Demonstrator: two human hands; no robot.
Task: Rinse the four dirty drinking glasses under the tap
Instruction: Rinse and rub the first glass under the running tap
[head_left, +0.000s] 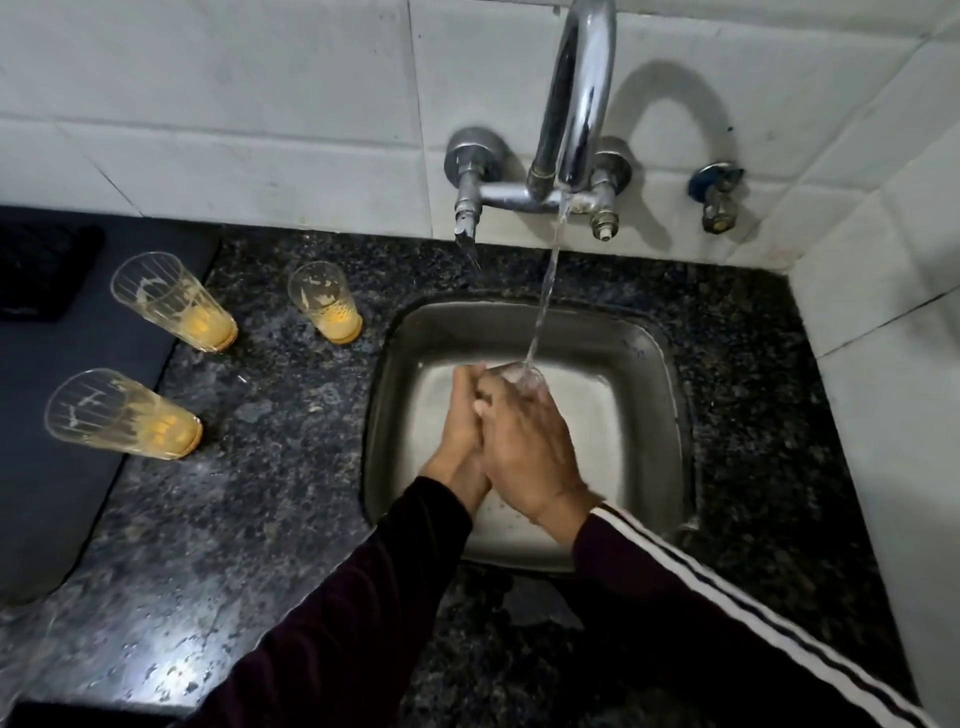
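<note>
Clear glass tumbler (522, 375) sits clamped in both your hands over the steel sink (644, 358), left hand (460, 415) and right hand (524, 441) fingers curled round it (rim under the stream). Tilt and turn it so the tap water (545, 291) sweeps every wall.

The person wears a dark maroon, almost black, long-sleeved top. The left sleeve (363, 597) is plain, of a soft, slightly fuzzy cloth, and ends at the wrist. The right sleeve (701, 634) bears white stripes running along its length from the cuff upward. A thin thread bracelet (569, 491) circles the right wrist, just above the cuff. Both hands are bare.
</note>
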